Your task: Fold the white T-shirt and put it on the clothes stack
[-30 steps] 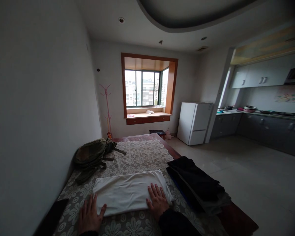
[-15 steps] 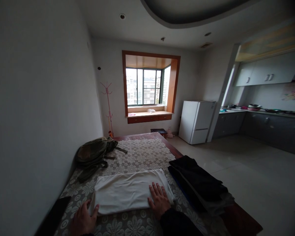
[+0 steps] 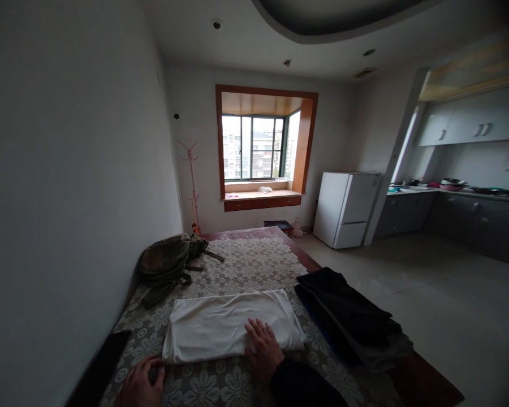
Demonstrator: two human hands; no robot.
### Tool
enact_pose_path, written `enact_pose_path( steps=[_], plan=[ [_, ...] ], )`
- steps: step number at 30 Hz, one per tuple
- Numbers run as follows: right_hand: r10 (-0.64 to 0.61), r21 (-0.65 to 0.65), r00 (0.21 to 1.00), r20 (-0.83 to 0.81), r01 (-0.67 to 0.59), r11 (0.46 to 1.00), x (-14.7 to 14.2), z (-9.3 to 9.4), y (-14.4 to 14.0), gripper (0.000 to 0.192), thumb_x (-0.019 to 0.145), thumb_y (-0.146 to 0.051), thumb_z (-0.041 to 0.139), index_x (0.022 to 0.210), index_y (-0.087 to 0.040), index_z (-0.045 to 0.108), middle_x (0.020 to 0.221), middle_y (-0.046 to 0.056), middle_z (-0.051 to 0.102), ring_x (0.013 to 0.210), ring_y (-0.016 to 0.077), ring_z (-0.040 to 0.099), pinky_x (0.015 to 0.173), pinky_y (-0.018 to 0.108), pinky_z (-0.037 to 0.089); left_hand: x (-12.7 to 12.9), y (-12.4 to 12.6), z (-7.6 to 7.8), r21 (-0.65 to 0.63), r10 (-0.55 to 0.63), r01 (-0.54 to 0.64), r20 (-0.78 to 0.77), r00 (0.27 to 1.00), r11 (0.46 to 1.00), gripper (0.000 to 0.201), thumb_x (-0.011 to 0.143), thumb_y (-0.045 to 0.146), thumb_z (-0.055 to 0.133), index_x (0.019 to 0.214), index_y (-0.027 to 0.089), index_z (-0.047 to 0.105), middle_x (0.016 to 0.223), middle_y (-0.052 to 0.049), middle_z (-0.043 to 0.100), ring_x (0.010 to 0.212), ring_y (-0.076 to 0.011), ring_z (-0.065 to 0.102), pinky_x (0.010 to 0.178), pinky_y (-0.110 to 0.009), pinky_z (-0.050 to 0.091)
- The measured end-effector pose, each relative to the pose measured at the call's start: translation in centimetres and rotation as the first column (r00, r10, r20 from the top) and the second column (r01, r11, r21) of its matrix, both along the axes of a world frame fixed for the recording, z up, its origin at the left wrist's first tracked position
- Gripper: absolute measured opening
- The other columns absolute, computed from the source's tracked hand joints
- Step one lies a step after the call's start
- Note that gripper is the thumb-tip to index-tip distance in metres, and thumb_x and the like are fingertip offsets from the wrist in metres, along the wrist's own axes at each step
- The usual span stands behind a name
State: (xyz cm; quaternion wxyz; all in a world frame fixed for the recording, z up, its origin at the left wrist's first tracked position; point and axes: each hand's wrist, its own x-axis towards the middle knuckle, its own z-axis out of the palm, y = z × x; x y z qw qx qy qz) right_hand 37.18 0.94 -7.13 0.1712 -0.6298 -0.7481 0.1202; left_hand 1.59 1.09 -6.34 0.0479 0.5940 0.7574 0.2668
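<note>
Flat: right hand (image 3: 261,350) on folded white cloth (image 3: 229,325); backpack (image 3: 169,263) shut.

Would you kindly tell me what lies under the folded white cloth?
The white cloth rests on a floral lace tablecloth; the right hand presses on top. Anything beneath is hidden.

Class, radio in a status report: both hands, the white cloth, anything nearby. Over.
Left hand pinching near-left corner of folded white cloth. Right hand flat on its near edge. Dark folded clothes stacked right, green backpack beyond; neither touching.
</note>
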Motion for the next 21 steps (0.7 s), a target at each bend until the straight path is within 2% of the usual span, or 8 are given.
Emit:
enact_pose_path(
  steps=[3,5,8,11,14,16,19,21],
  plan=[
    [0.21,0.046,0.97,-0.121,-0.206,0.978,-5.4,0.6,0.8,0.054,0.085,-0.034,0.061,0.138,-0.025,0.061,0.147,0.008,0.059,0.135,0.0284,0.052,0.115,0.042,0.038,-0.4,0.4,-0.1,-0.025,0.006,-0.003,0.108,0.994,1.0,0.027,0.086,0.035,0.048,0.09,0.025,0.073,0.108,-0.009,0.077,0.108,-0.0332,0.069,0.095,-0.045,0.052],
    [0.305,0.092,0.942,-0.139,-0.295,0.951,-9.4,1.1,1.9,0.054,0.08,-0.035,0.067,0.133,-0.026,0.063,0.132,0.008,0.068,0.12,0.0298,0.06,0.105,0.043,0.047,-0.2,0.4,-0.2,-0.038,-0.002,0.01,0.208,0.978,0.999,0.03,0.087,0.039,0.046,0.094,0.025,0.072,0.103,-0.01,0.078,0.102,-0.0344,0.071,0.09,-0.046,0.054],
    [0.343,0.124,0.938,-0.045,-0.336,0.934,-14.6,1.9,4.0,0.063,0.07,-0.042,0.076,0.128,-0.023,0.064,0.116,0.012,0.071,0.106,0.0353,0.063,0.09,0.049,0.053,0.5,0.1,-0.2,0.038,-0.046,0.033,0.391,0.919,0.999,0.036,0.089,0.041,0.043,0.107,0.024,0.068,0.102,-0.009,0.079,0.099,-0.0319,0.074,0.089,-0.043,0.055],
    [0.336,0.145,0.941,0.026,-0.336,0.93,-18.1,2.0,5.6,0.05,0.068,-0.044,0.076,0.111,-0.02,0.068,0.107,0.013,0.07,0.097,0.0349,0.064,0.08,0.048,0.054,0.9,0.1,-0.3,0.137,-0.111,0.046,0.517,0.849,0.989,0.042,0.089,0.043,0.041,0.118,0.022,0.063,0.103,-0.009,0.079,0.1,-0.0289,0.075,0.093,-0.04,0.056],
    [0.348,0.171,0.937,0.027,-0.347,0.922,-19.7,1.4,6.4,0.025,0.074,-0.033,0.07,0.095,-0.021,0.066,0.102,0.011,0.068,0.092,0.0292,0.064,0.076,0.04,0.053,0.5,0.3,-0.4,0.158,-0.185,0.112,0.589,0.787,0.981,0.045,0.084,0.049,0.049,0.118,0.023,0.062,0.103,-0.008,0.079,0.104,-0.0296,0.075,0.097,-0.041,0.057],
    [0.337,0.183,0.942,0.014,-0.333,0.925,-19.9,0.8,6.5,0.016,0.075,-0.024,0.066,0.09,-0.022,0.064,0.099,0.008,0.068,0.091,0.0262,0.063,0.074,0.035,0.052,-0.1,0.6,-0.7,0.155,-0.207,0.138,0.654,0.728,0.978,0.048,0.079,0.052,0.057,0.116,0.022,0.062,0.103,-0.009,0.079,0.107,-0.0313,0.074,0.101,-0.044,0.056],
    [0.264,0.211,0.963,-0.054,-0.247,0.946,-19.5,0.1,6.6,0.011,0.077,-0.018,0.061,0.087,-0.023,0.059,0.095,0.005,0.067,0.089,0.0231,0.063,0.074,0.031,0.048,-0.6,1.1,-1.4,0.132,-0.156,0.085,0.771,0.618,0.988,0.054,0.071,0.056,0.063,0.113,0.021,0.061,0.107,-0.011,0.078,0.109,-0.0343,0.073,0.099,-0.048,0.057],
    [0.227,0.231,0.964,-0.14,-0.192,0.954,-19.1,-0.1,6.7,0.012,0.078,-0.016,0.059,0.086,-0.024,0.057,0.093,0.002,0.065,0.086,0.0205,0.063,0.073,0.029,0.046,-0.4,1.6,-2.0,0.094,-0.088,0.021,0.801,0.593,0.995,0.055,0.071,0.06,0.061,0.109,0.022,0.063,0.107,-0.012,0.078,0.108,-0.0351,0.073,0.096,-0.049,0.059]
  ],
)
